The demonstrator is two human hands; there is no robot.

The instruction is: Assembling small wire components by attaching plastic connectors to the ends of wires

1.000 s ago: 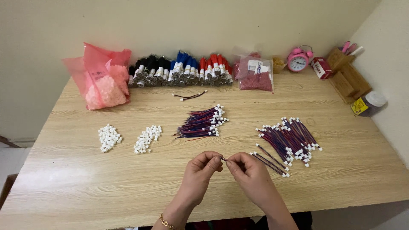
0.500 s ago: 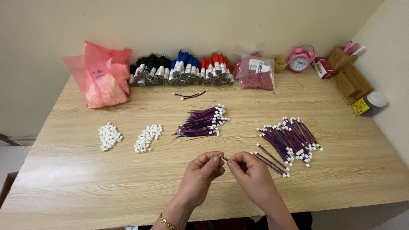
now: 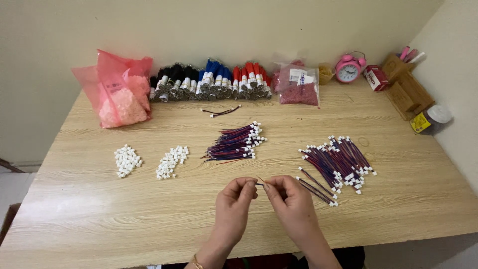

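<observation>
Pale wooden counter (image 3: 99, 209) below: left hand (image 3: 234, 201) and right hand (image 3: 291, 199) meet at its near edge, fingertips pinching a thin wire (image 3: 261, 182) between them. Beyond lie a wire bundle (image 3: 236, 143), finished wires (image 3: 338, 162) at right, and white connector piles (image 3: 172, 162) at left.

A pink plastic bag (image 3: 119, 92) and a clear packet of red bits (image 3: 298, 85) stand along the table's back edge.
</observation>
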